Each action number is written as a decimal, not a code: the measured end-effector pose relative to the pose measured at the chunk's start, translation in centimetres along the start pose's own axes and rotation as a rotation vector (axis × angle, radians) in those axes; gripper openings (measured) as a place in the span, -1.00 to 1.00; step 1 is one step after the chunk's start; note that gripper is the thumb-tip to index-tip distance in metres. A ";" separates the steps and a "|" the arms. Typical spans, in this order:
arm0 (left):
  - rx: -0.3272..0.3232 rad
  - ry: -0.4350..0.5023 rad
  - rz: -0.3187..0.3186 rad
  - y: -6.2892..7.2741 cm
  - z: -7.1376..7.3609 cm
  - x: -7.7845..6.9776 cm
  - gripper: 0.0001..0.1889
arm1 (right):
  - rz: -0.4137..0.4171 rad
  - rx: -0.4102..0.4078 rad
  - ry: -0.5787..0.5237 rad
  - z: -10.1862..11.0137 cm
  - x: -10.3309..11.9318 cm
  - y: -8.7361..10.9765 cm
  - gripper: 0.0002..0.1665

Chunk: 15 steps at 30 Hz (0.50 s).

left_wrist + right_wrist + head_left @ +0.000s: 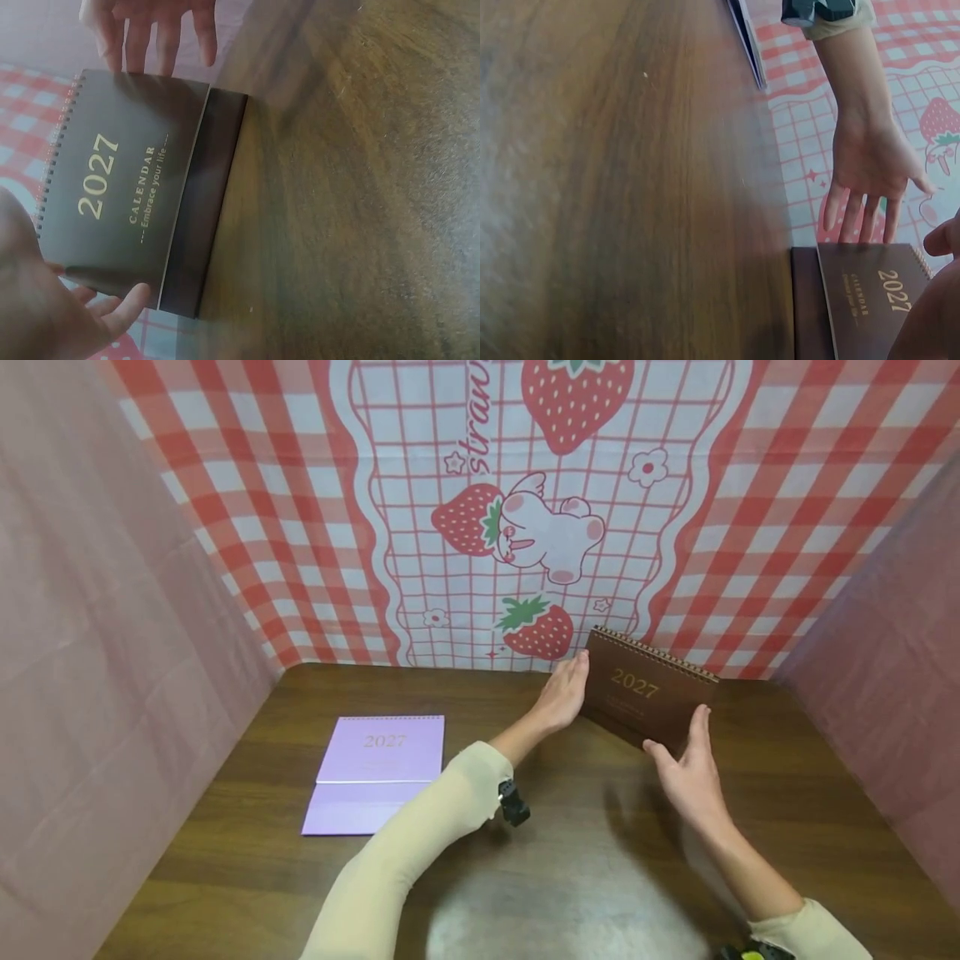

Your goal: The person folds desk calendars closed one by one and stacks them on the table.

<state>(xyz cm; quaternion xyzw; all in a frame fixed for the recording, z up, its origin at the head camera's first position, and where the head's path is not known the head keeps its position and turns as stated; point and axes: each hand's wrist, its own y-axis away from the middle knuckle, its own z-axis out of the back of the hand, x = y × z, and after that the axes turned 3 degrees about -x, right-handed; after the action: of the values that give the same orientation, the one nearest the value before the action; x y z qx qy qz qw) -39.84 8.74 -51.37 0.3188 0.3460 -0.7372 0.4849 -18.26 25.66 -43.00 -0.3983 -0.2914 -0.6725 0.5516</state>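
Note:
A brown 2027 desk calendar [647, 681] with a spiral top stands tilted back at the rear right of the table, between both hands. My left hand [562, 693] reaches its left edge with fingers nearly straight, as the right wrist view also shows. At the calendar's right side is my right hand [690, 777], fingers extended along that edge and thumb apart from them, close to the lower front. In the left wrist view, gold lettering on the calendar cover [120, 180] faces the camera, and the right hand's straight fingers [166, 45] come up to the edge.
A lilac 2027 desk calendar [382, 756] sits at the left of the wooden table [547, 877], partly behind the left sleeve. A red checked strawberry cloth [465, 610] hangs along the back, with pink curtains [97, 652] at the sides.

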 end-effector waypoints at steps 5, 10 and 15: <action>-0.009 -0.038 -0.018 0.2 -0.2 0.9 -0.03 | -0.003 -0.016 -0.019 0.2 -0.3 -0.7 0.20; -0.022 -0.036 -0.030 0.9 0.0 1.9 -0.06 | 0.004 -0.017 -0.068 0.4 -0.7 -1.4 0.15; -0.013 0.008 -0.006 3.7 1.6 0.2 -0.05 | 0.001 -0.035 -0.090 0.4 -1.0 -1.9 0.11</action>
<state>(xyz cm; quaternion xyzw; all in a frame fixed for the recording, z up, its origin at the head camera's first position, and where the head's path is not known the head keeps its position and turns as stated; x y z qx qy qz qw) -36.62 6.28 -51.43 0.3177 0.3536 -0.7352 0.4833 -19.98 26.92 -43.56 -0.4380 -0.3041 -0.6586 0.5310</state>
